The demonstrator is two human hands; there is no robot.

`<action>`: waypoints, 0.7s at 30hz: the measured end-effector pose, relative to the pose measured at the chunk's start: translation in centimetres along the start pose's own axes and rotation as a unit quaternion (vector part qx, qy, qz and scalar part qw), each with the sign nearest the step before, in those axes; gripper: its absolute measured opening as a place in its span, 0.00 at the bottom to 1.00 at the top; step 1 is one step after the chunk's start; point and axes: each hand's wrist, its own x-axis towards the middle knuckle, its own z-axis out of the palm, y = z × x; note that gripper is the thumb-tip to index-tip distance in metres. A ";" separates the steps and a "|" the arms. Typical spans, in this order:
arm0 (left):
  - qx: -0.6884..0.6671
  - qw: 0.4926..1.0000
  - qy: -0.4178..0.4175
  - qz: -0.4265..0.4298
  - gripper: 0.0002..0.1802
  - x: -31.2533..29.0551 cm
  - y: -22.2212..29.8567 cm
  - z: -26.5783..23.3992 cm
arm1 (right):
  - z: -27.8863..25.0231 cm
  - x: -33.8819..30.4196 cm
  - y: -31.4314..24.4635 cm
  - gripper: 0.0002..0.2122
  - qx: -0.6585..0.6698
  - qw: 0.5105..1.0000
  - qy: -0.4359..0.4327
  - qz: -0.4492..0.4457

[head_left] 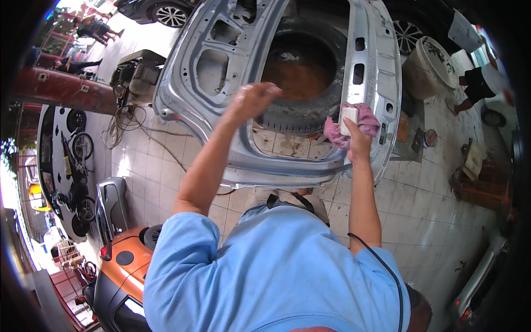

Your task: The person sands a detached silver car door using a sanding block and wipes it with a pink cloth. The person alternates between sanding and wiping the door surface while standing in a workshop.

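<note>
While fingers (354,123) clutch pink rag (366,119), left hand (251,99) curled

The left hand (255,99) is blurred, so its grip cannot be told. The right hand (358,145) is partly hidden behind a pink rag (367,120) and a white block (348,120). The panel (221,83) is cut off by the top edge and hides most of the tire (301,113). The orange car (124,265), near left, runs off the bottom edge. The person (480,83) far right is cut off at the rim.
</note>
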 end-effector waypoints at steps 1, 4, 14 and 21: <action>-0.010 0.999 0.035 0.000 0.26 0.8 -1.7 -1.5 | -1.0 -0.5 -0.2 0.16 -0.064 0.996 0.045 -0.033; 0.133 0.991 0.006 -0.027 0.26 1.0 -6.4 -4.3 | -4.3 -2.0 -0.7 0.19 -0.378 0.886 0.095 -0.252; 0.221 0.958 -0.051 0.176 0.28 -0.6 -13.8 -7.4 | -5.1 -1.7 5.4 0.20 -0.606 0.644 0.286 -0.369; 0.211 0.950 -0.148 0.176 0.22 1.3 -15.1 -10.7 | -4.8 -1.1 5.5 0.19 -0.625 0.670 0.313 -0.251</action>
